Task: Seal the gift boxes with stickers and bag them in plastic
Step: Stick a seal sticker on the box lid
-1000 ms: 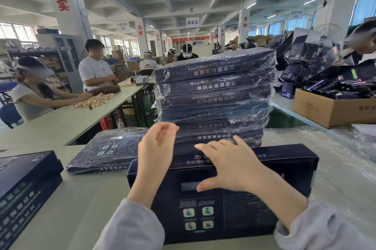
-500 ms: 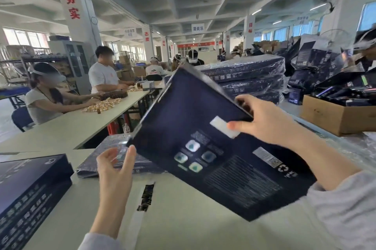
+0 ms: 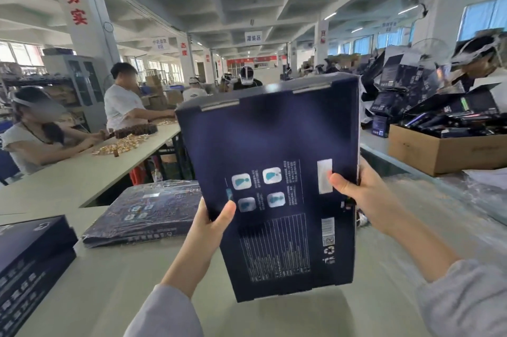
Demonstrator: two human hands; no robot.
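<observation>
Gripping one box [image 3: 274, 139], two hands [image 3: 212, 223] [image 3: 365, 194].

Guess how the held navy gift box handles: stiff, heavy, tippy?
Probably stiff: the gift box shows flat faces with only the left hand and right hand gripping its side edges. Likely light for its size, since a thumb-and-finger hold carries it. Broad and thin, it would probably tip if stood on end.

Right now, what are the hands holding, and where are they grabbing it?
Both hold the dark blue gift box: the left hand grips its left edge, the right hand its right edge, thumb at the white sticker.
</observation>
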